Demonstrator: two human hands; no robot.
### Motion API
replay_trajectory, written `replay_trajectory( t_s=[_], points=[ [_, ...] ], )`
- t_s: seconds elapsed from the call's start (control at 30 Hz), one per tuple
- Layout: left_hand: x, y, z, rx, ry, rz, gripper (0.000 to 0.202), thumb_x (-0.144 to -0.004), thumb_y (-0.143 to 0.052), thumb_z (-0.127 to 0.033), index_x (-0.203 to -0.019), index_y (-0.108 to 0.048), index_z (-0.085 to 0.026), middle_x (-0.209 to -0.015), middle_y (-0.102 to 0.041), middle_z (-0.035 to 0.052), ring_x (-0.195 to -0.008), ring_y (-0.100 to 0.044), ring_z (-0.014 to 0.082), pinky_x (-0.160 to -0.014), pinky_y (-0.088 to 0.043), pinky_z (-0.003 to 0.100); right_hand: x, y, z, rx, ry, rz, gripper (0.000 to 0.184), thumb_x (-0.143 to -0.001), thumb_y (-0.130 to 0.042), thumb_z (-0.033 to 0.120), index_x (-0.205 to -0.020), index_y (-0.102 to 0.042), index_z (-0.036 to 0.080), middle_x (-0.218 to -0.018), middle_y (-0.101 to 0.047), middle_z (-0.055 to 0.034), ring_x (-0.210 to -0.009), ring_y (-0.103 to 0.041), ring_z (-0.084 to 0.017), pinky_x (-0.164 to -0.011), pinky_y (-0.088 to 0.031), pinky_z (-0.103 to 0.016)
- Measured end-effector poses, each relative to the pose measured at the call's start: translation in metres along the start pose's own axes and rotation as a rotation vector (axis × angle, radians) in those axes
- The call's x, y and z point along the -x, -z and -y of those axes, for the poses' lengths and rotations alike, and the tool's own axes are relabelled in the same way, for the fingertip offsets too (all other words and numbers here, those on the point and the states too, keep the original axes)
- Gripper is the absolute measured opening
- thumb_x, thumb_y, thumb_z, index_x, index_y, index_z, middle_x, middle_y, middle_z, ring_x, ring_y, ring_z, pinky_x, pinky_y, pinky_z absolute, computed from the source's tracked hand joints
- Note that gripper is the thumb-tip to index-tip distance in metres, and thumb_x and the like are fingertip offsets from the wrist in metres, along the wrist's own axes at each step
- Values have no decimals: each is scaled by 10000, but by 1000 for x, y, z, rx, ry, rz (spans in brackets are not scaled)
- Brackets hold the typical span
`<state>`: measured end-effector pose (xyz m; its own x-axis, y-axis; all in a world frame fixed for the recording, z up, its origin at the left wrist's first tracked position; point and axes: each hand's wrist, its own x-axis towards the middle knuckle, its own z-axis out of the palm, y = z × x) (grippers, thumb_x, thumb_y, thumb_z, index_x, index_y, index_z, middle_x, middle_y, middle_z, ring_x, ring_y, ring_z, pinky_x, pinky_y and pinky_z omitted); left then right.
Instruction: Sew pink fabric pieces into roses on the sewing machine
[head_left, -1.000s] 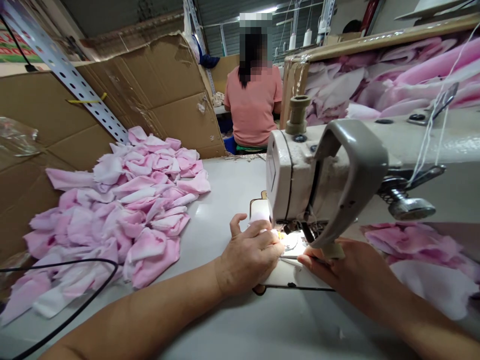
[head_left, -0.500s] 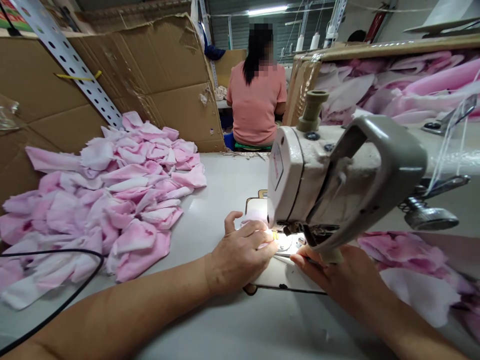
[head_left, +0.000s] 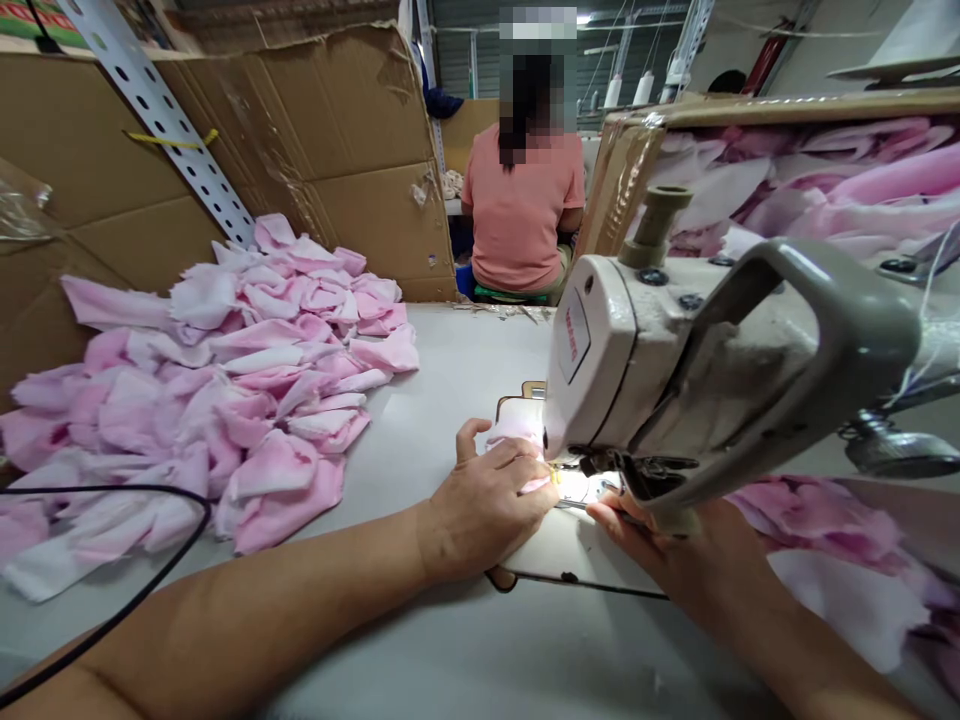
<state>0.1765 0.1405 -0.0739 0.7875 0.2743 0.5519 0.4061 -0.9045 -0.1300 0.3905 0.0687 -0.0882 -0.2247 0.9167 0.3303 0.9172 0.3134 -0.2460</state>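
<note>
My left hand (head_left: 484, 505) lies on the sewing table with its fingers pressed together on a small pink fabric piece (head_left: 517, 428) at the needle of the grey sewing machine (head_left: 675, 360). From the right, my right hand (head_left: 675, 560) reaches under the machine head, fingertips pinched near the lit needle plate (head_left: 577, 490). Part of its fingers is hidden behind the machine guard. The fabric piece runs under the presser foot, mostly covered by my left fingers and the machine head.
A large heap of pink and white fabric pieces (head_left: 217, 390) lies at the left, against cardboard walls (head_left: 315, 130). A black cable (head_left: 142, 590) curves over the table's front left. More pink pieces (head_left: 832, 520) lie at the right. A person in a pink shirt (head_left: 525, 210) sits behind, facing away.
The view has shifted down and left, so the machine head looms larger. Both hands stay at the needle; my left hand has crept slightly toward it with the fabric.
</note>
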Motion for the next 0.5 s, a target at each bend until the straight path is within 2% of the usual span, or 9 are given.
replay_trajectory(
  t_s=[0.5],
  points=[
    [3,-3,-1,16,42,60,170,-808,-512,-86,-837,-619,-215,-828,-613,0,-878,-505,169,-937,-174,450,3,-1,1,39,-40,38,358,-946,-430,392,-752,-682,229,-673,-613,-24,-590,-544,-154,-554,-303,-280]
  ],
)
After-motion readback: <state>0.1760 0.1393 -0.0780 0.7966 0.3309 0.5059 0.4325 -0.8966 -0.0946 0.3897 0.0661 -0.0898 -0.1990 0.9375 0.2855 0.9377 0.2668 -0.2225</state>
